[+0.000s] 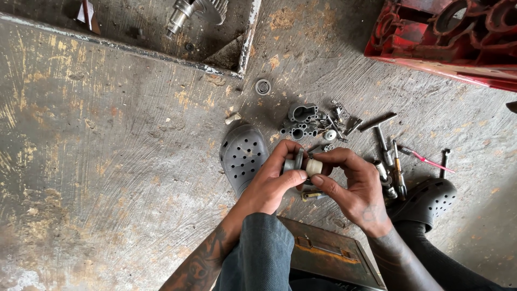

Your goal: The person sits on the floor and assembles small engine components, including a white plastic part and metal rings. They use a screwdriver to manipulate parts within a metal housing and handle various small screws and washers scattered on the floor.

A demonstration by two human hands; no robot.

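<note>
**Two hands on a small metal part above a cluttered concrete floor**

I see both hands meeting at the centre of the view, low over the floor [107, 161]. My left hand [272, 183] is closed around a small grey metal part [293, 163], thumb and fingers pinching its edge. My right hand [353, 186] is clamped on a pale cream ring [314, 166] that sits against that part, held between thumb and forefinger. The two pieces touch each other between the hands.

Just below the hands a brass-coloured fitting [311, 195] shows, partly hidden by the fingers. Beyond the hands lies a grey casting [301, 121] with several round bores, with loose screws and springs [336, 116] scattered just beside it. To the right of these rest a T-shaped tool [377, 123], a few drivers [396, 167] and a red-handled pick [425, 159]. A small round bearing [263, 87] lies apart, nearer a sunken pit [161, 32] that holds a geared shaft [196, 11]. A red machine housing [447, 37] fills the upper right corner. Grey perforated clogs [242, 153] flank the hands, and a rusty metal box [328, 256] sits between the knees, close beneath the wrists.
</note>
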